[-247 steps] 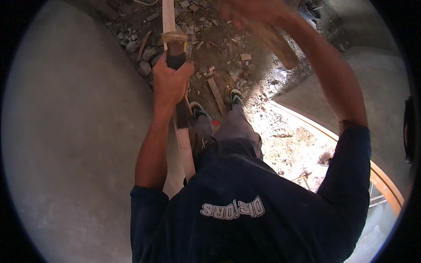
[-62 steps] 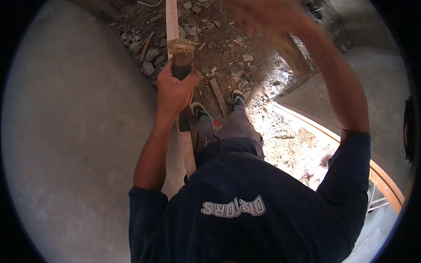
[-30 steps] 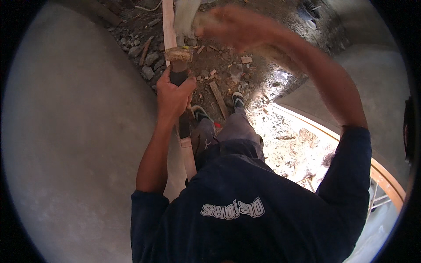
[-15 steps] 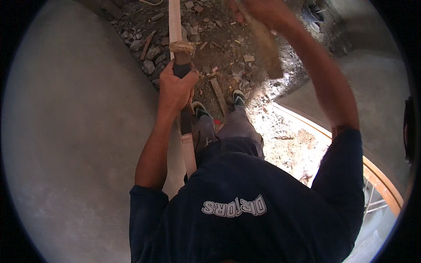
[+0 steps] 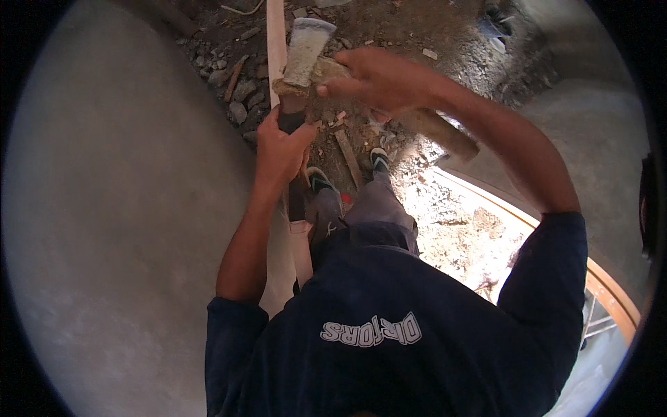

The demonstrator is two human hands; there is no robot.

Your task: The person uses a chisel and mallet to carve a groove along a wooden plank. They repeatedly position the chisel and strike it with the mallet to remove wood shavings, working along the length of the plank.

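One hatchet (image 5: 308,52) in right grip (image 5: 383,80), head by chisel (image 5: 292,119) in left grip (image 5: 279,147).

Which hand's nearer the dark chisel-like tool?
Left. The left hand grips the dark chisel-like tool below its frayed top end. The right hand is off it, to the right and higher in the picture, holding the hatchet.

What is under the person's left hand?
The left hand grips a dark handle, its frayed top in view; a pale wooden board shows above and below the hand. The gripped part and any wood behind it are covered.
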